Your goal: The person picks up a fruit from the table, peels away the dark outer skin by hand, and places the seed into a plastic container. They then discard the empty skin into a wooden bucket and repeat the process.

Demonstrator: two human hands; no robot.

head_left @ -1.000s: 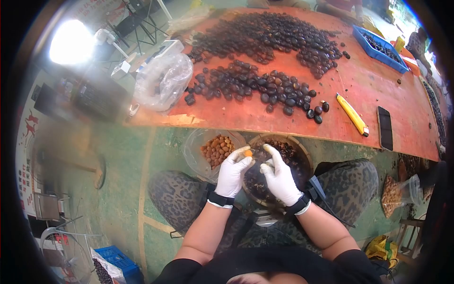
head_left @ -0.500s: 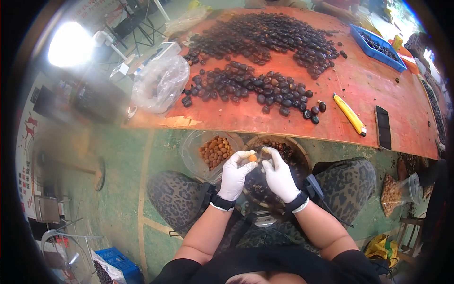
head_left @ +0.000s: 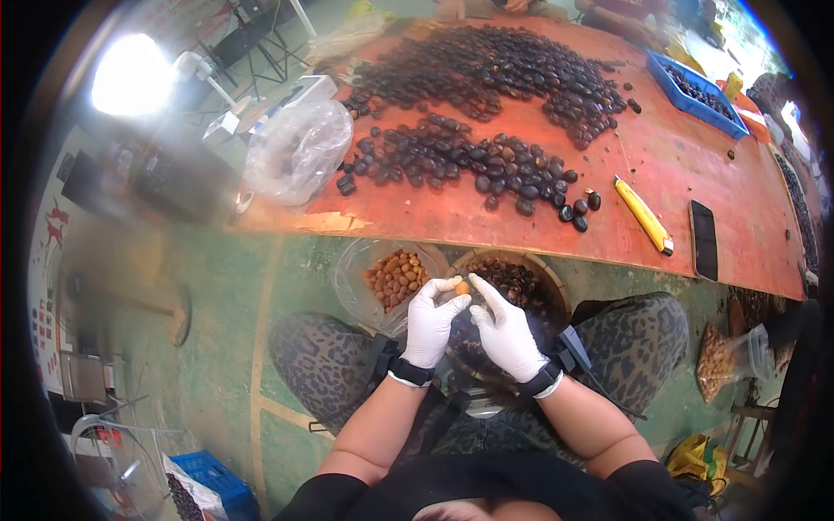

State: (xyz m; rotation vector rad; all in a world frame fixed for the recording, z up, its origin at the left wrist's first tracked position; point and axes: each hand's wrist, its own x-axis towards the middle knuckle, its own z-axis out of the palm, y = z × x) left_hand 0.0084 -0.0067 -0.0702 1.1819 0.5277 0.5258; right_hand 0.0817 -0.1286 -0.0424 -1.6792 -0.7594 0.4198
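My left hand (head_left: pixel 431 326), in a white glove, pinches an orange-brown peeled nut (head_left: pixel 461 287) between thumb and fingertips. Beside it my gloved right hand (head_left: pixel 506 334) has its forefinger and thumb apart, the fingertip close to the nut; whether it touches cannot be told. Below both hands is a round basket (head_left: pixel 560 286) holding dark shell pieces (head_left: pixel 512 282). Left of it, a clear plastic-lined container (head_left: pixel 346 282) holds many similar brown nuts (head_left: pixel 398 280).
The red table (head_left: pixel 573 204) ahead bears heaps of dark nuts (head_left: pixel 486 69), a yellow utility knife (head_left: pixel 643 214), a phone (head_left: pixel 704 239), a plastic bag (head_left: pixel 295 152) and a blue tray (head_left: pixel 686 106). Other people's hands (head_left: pixel 512 7) show at the far edge.
My right hand's fingers have opened from a pinch, and its forefinger has come left toward the nut. My left hand keeps its hold on the nut, nearly in place.
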